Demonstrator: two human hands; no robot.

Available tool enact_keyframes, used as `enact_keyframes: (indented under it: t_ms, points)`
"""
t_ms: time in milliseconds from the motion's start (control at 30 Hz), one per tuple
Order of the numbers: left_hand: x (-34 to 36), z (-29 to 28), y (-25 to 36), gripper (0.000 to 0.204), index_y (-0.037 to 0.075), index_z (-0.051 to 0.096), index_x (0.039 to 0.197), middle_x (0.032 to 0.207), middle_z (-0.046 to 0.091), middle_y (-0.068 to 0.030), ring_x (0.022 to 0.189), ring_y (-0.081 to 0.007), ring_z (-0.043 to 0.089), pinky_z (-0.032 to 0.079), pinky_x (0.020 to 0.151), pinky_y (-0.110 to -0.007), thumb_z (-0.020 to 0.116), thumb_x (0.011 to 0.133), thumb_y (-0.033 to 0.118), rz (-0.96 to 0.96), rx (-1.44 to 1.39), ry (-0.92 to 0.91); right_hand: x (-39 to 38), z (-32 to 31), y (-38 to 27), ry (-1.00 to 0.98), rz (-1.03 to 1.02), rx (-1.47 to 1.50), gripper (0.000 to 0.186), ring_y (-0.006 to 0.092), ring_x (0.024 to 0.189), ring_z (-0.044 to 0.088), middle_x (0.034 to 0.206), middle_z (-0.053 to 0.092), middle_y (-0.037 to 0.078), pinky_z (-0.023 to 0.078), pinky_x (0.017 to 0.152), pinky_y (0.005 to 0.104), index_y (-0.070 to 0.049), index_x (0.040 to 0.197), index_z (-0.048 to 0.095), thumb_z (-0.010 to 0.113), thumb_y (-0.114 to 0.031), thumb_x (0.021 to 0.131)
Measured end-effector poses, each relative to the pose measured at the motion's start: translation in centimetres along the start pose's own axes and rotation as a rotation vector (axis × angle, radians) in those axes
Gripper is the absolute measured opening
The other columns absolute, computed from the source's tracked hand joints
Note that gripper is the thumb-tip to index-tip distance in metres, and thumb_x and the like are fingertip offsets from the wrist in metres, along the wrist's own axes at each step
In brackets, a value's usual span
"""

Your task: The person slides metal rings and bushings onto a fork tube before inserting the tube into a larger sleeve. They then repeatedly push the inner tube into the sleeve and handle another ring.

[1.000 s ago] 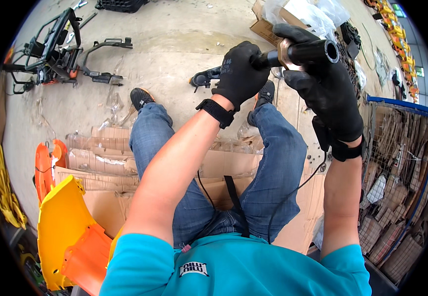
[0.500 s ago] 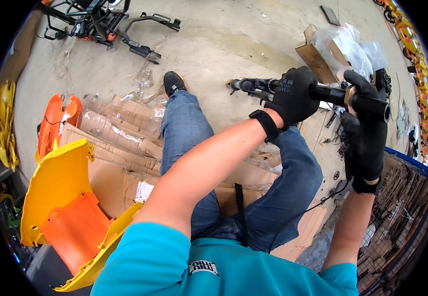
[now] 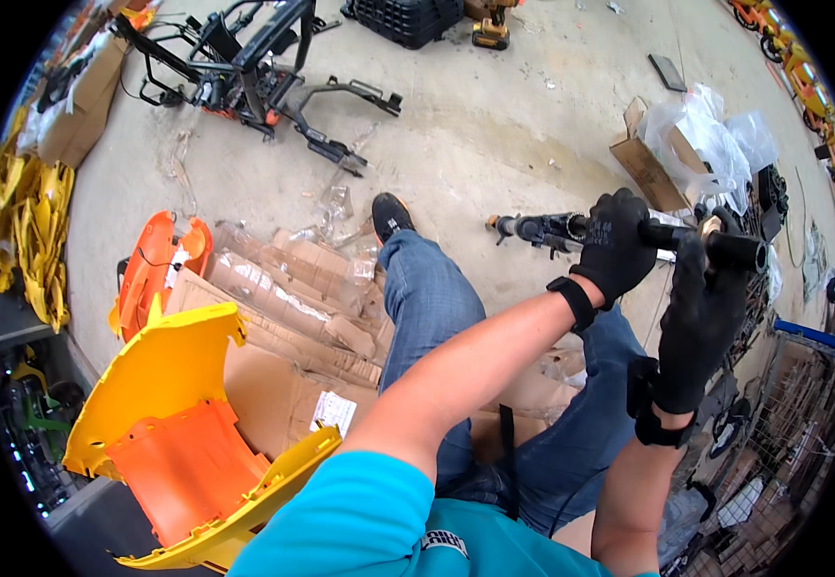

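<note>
My left hand [image 3: 617,245], in a black glove, is wrapped round a black metal tube [image 3: 742,252] with a hollow end at the right. Toward the left, past that hand, the tube joins a longer black assembly [image 3: 542,231] with an orange-brown tip. My right hand [image 3: 701,322], also gloved, comes up from below near the hollow end. Its fingers close on a brass-coloured nut [image 3: 710,227] round the tube. The fingers partly cover the nut. The tube is held across above my right knee.
Flattened cardboard [image 3: 273,380] lies under my legs. Yellow body panels [image 3: 162,375] and an orange panel [image 3: 186,471] sit at left. A black frame [image 3: 244,72] and a cordless drill [image 3: 491,34] stand farther off. An open carton [image 3: 653,168] with plastic wrap is at right, beyond a wire cage [image 3: 802,442].
The whole view has shifted, bringing the drill and a black crate into sight at the top. My right hand has turned about the nut; my left hand keeps its grip on the tube.
</note>
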State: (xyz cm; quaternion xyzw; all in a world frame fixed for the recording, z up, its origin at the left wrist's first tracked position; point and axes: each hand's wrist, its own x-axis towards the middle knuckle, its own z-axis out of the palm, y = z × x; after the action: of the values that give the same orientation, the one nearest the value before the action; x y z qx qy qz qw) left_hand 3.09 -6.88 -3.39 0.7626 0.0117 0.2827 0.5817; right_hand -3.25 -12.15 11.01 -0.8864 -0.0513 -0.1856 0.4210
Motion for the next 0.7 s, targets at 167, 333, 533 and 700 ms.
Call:
enact_keyframes:
  t_ms: [167,333,533,700]
  points:
    - [0.6,-0.4,-1.3,0.009,0.005,0.061,0.072,0.079,0.061,-0.0183,0.083,-0.0401,0.060,0.046,0.073,-0.050,0.070,0.071,0.006,0.029,-0.040,-0.110,0.8,-3.2,1.9,-0.235,0.097,0.279,0.048,0.0128,0.098,0.059,0.113,0.065,0.007,0.047,0.086,0.0276,-0.001,0.139,0.056,0.071,-0.008,0.094]
    - [1.7,-1.0,-1.9,0.028,0.004,0.060,0.073,0.071,0.059,-0.0143,0.070,-0.0336,0.062,0.048,0.064,-0.045,0.082,0.083,0.020,-0.203,-0.159,-0.206,3.9,-6.5,13.1,-0.140,-0.188,-0.140,0.018,0.0200,0.073,0.064,0.086,0.068,0.008,0.051,0.067,0.0320,-0.005,0.113,0.070,0.066,-0.011,0.097]
    - [2.0,-2.0,-1.0,0.020,0.005,0.065,0.085,0.072,0.059,0.0038,0.063,-0.0051,0.051,0.043,0.059,-0.023,0.079,0.092,0.018,-0.216,-0.163,-0.290,1.9,2.0,32.7,-0.160,0.309,-0.187,0.023,0.0350,0.087,0.070,0.094,0.074,0.016,0.055,0.082,0.0424,-0.009,0.096,0.075,0.068,-0.029,0.087]
    - [0.7,-4.2,0.3,0.005,0.004,0.062,0.098,0.094,0.060,-0.0002,0.088,-0.0093,0.055,0.048,0.083,-0.027,0.066,0.097,0.005,-0.239,-0.234,-0.407,-2.8,9.8,40.2,-0.294,0.568,-0.514,0.023,0.0337,0.096,0.070,0.098,0.074,0.016,0.054,0.087,0.0447,-0.014,0.095,0.077,0.069,-0.034,0.086]
